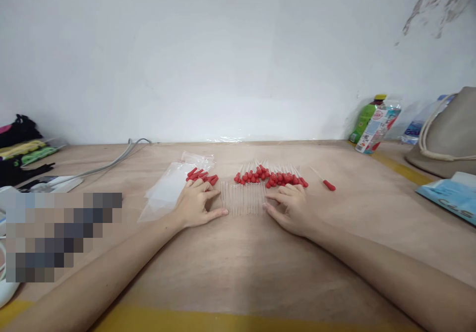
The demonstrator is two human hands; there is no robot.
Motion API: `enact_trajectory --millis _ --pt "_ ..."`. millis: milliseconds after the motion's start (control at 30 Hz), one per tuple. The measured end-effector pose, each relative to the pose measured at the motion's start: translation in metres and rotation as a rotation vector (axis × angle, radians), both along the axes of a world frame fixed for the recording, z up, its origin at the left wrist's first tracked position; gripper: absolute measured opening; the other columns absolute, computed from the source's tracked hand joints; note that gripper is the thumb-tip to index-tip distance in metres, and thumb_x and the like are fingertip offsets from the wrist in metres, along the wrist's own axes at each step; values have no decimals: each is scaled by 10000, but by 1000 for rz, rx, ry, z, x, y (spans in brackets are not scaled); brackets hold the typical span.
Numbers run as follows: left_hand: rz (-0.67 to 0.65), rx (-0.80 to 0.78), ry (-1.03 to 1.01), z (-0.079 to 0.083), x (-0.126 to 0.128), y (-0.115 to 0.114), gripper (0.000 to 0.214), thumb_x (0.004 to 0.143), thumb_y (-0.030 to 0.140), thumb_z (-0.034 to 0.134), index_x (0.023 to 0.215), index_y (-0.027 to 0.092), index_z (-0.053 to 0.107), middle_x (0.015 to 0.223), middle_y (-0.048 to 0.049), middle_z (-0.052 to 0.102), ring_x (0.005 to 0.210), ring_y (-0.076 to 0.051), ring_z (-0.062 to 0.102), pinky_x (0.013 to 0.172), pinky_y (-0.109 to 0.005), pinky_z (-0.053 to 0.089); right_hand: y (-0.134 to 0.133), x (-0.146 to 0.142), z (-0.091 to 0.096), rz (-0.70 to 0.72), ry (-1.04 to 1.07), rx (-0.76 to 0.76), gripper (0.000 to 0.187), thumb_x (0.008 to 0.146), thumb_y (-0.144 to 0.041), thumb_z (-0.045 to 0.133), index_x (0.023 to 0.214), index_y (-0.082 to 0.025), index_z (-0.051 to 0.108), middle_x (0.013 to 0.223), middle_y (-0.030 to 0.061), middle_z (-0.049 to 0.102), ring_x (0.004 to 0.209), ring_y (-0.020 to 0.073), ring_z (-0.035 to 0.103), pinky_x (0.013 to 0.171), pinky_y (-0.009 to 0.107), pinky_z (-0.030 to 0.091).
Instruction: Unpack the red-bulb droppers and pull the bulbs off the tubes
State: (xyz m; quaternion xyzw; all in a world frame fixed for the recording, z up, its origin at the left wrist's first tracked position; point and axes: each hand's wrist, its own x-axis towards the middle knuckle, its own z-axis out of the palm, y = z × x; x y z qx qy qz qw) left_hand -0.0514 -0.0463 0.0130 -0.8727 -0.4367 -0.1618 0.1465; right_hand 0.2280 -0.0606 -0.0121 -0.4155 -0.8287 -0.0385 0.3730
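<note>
Left grip [195,205] (nine o'clock) and right grip [292,207] (three) half-open, bracketing clear tubes [243,198]: apparently squaring; next likely needs even inward pressure.

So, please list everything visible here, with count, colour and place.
clear tubes: many, colourless, centre
red bulbs: several, red, centre left
red-ended tubes: many, clear and red, centre back
lone tube: one, red-ended, mid-right
plastic bags: several, translucent, left
cable: one, grey, back left
soft items: several, multicoloured, far left
bottles: three, green and clear, back right
bag or hat: one, beige, far right
packet: one, blue, right edge
white items: several, white, left edge
pixelated area: one, mixed colours, left
table: one, brown and yellow, underneath
wall: one, white, behind
forearms: two, bare, foreground
left hand: one, bare, left of tubes
right hand: one, bare, right of tubes
</note>
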Motion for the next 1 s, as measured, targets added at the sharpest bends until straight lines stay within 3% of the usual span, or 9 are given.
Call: enact_trajectory --millis 167,333,600,800,1000 --pt "8 21 -39 10 0 5 450 739 583 500 932 212 664 830 -43 603 780 -197 496 736 -368 328 2 0 3 -119 -9 -154 196 804 -353 508 782 -203 632 655 -4 573 688 139 494 692 296 252" --pt "120 42 -128 17 23 21 341 789 500 479 800 205 652 793 -45 613 789 -203 494 748 -359 334 3 -10 7 -223 -112 -253 303 802 -372 484 577 -171 497 621 -12 550 666 129 482 639 272 221" --pt "240 -74 -178 12 59 61 361 775 496 480 648 199 641 777 -64 627 857 -268 539 770 -423 367 1 -11 8 -189 -165 -240 339 806 -415 483 573 -168 472 648 -3 550 657 127 468 619 266 206" --pt "253 -8 -232 2 52 64 237 719 347 546 560 187 620 690 -62 609 788 -262 551 707 -404 387 1 -15 5 -178 -168 -185 333 803 -385 494 554 -165 466 641 -3 541 655 124 466 626 266 218" --pt "256 95 -341 -1 33 46 222 761 313 506 592 184 570 664 -34 562 745 -215 512 691 -370 376 3 -16 0 -191 -105 -203 258 792 -382 510 633 -182 547 652 -4 551 688 142 504 665 283 268"
